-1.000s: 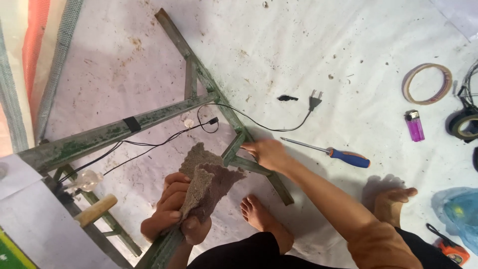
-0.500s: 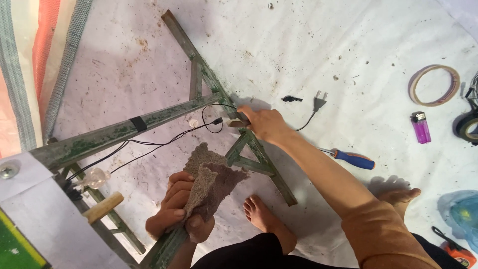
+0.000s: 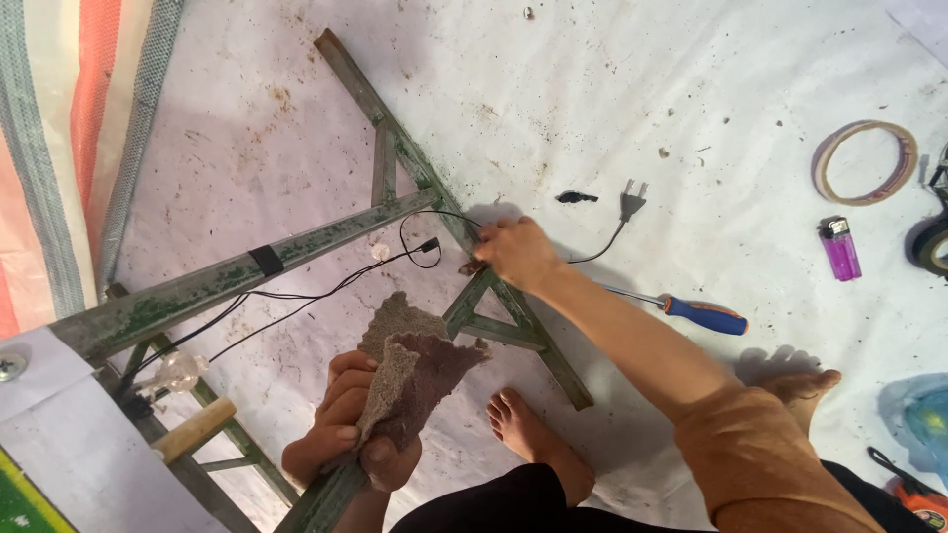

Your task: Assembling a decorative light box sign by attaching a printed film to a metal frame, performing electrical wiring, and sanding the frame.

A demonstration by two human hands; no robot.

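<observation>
My left hand [image 3: 341, 424] is shut on a crumpled brown abrasive sheet [image 3: 415, 360], held over the lower bar of a worn green metal frame [image 3: 227, 276] lying on the white floor sheet. My right hand [image 3: 513, 252] reaches out to the frame's junction, its fingers closed where a thin black cable [image 3: 296, 301] crosses the diagonal bar. The cable runs on to a two-pin plug [image 3: 632, 200] to the right and a clear bulb [image 3: 178, 373] to the left. My bare foot [image 3: 533, 439] rests beside the frame.
A blue-and-orange-handled screwdriver [image 3: 706, 316] lies right of my forearm. Farther right are a purple lighter [image 3: 839, 247], a tape ring [image 3: 869, 163] and a black roll [image 3: 933, 242]. A wooden handle [image 3: 193, 429] lies lower left, a striped mat [image 3: 59, 148] along the left edge.
My right hand has slid up the diagonal bar to the junction where the cable crosses. The left hand keeps the brown sheet in the same place.
</observation>
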